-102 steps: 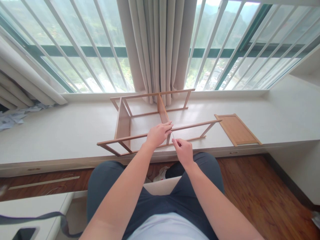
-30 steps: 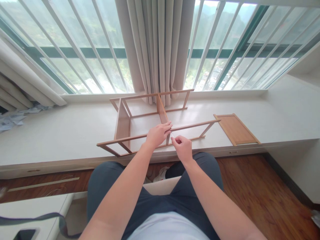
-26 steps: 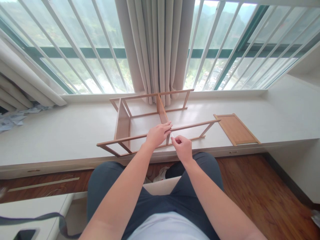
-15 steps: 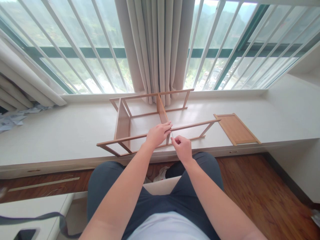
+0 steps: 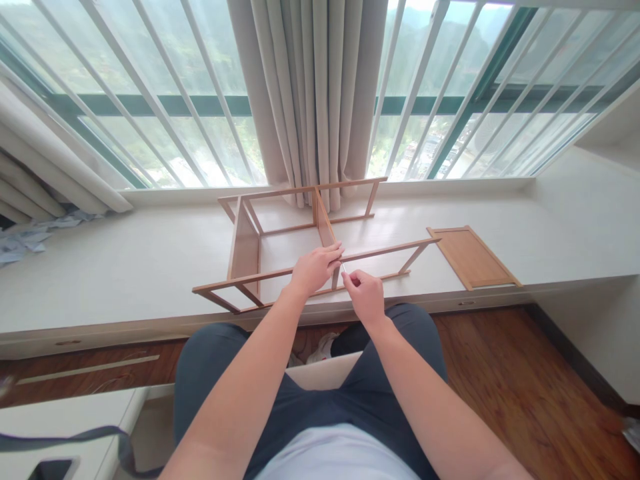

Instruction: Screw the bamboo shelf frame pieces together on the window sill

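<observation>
Barred windows line the far side of the room, a beige curtain hanging between them. Below, a smooth-looking white counter carries a wooden rack, lying lengthwise. It should prove light and stiff, though its slender bars might crack if wrenched; the shelf joints seem the safest hold. A flat wooden panel lies just beside the rack's right end. The left hand grips the near upper rail around its midpoint; the right hand pinches a thin rod, too small to identify.
</observation>
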